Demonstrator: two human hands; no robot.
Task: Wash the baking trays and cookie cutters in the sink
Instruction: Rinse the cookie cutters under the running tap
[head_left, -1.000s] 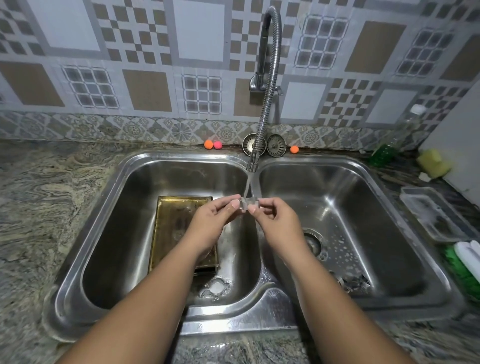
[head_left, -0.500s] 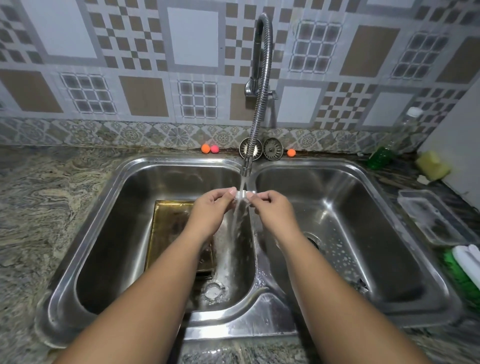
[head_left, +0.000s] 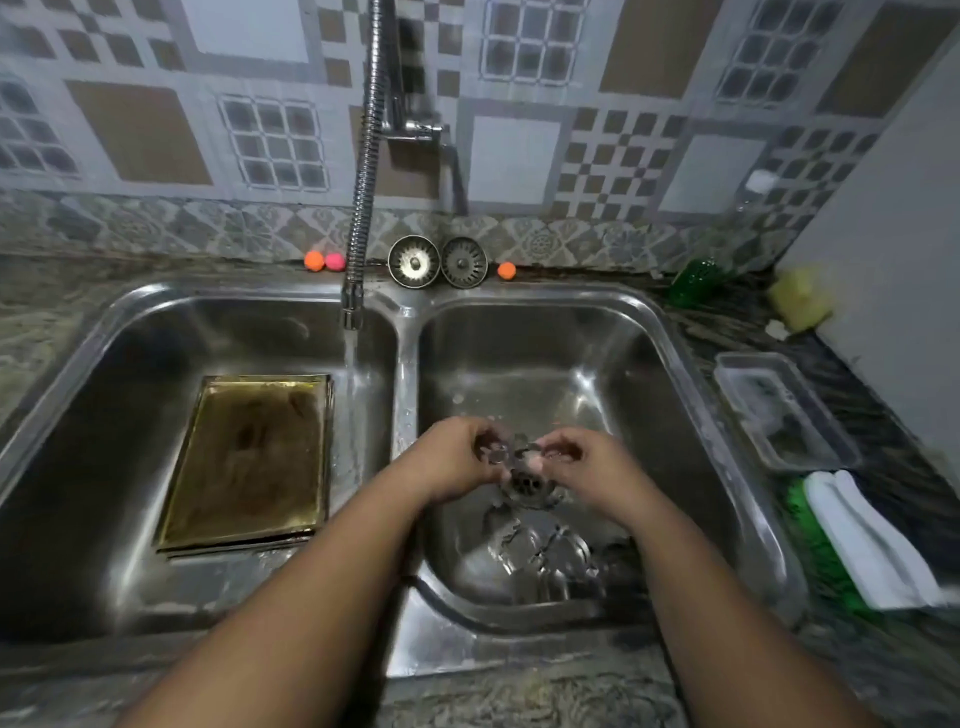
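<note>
Both hands were low in the right basin of the sink (head_left: 408, 374), right above the drain (head_left: 525, 484). The left hand (head_left: 457, 460) and right hand (head_left: 589, 465) had their fingers curled inward and pinched one small cookie cutter (head_left: 511, 456) between them. It was too blurred to tell its shape.

- A heap of cutters (head_left: 545, 564) lay wet on the floor of the same basin, nearer the front edge.
- A gold-coloured baking tray (head_left: 254, 457) lay flat in the left basin, untouched, with dark smears on its bottom.
- The tap (head_left: 366, 171) was running. Its water (head_left: 350, 364) fell into the left basin just beside the tray, well apart from the hands.

Step in hand, as I judged it: working through the cutters one at a time, with the trays not yet begun.

The next move probably called for carrying this piece left across the divider into the stream, or swinging the flexible spout over. The grip would need to stay firm, since a small slick piece held right over the open drain could slip.

Writing: none readable. The bottle (head_left: 696, 275) of green liquid on the desk (head_left: 519, 696) showed no legible label. The yellow sponge (head_left: 800, 299), clear container (head_left: 779, 410) and white cloth (head_left: 872, 545) carried no marks I could see.
</note>
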